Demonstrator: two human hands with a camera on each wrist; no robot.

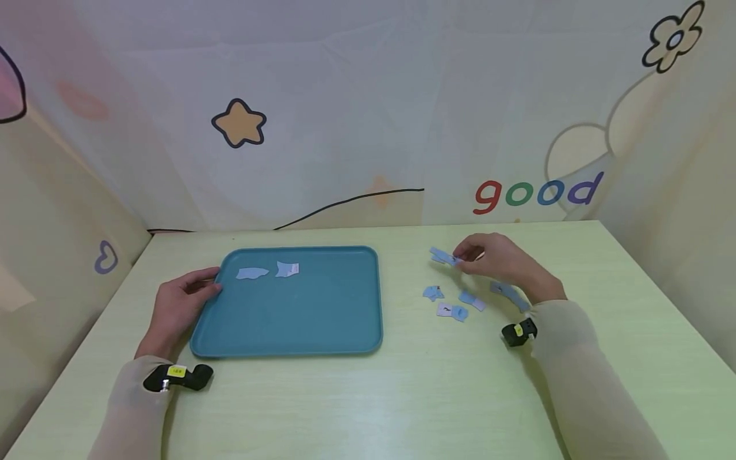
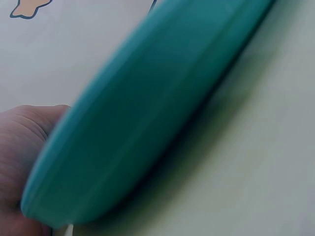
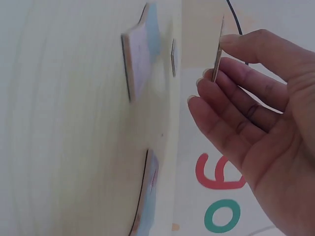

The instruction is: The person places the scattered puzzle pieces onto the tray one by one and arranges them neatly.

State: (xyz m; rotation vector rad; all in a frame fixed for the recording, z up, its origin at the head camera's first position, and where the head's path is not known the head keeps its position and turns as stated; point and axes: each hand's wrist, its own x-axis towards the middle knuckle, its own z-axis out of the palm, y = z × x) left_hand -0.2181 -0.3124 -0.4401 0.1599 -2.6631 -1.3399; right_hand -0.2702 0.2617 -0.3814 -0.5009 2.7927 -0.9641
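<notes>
A shallow teal tray (image 1: pixel 287 352) lies on the table, with two flat pale-blue jigsaw pieces, one (image 1: pixel 252 273) and another (image 1: pixel 287 269), near its far edge. My left hand (image 1: pixel 179 306) grips the tray's left rim; in the left wrist view the tray wall (image 2: pixel 133 118) hides much of the hand (image 2: pixel 22 162). Over the table to the right of the tray, my right hand (image 1: pixel 500 260) pinches a thin blue puzzle piece (image 1: pixel 443 256) between thumb and fingers. The right wrist view shows this piece (image 3: pixel 218 49) edge-on.
Several loose pieces lie right of the tray, among them a blue cluster (image 1: pixel 432 292), a lilac-and-blue pair (image 1: pixel 452 311) and a blue-and-lilac piece (image 1: pixel 472 299). A long blue piece (image 1: pixel 509 295) lies below the right wrist. A printed curtain (image 1: pixel 356 128) hangs behind the table.
</notes>
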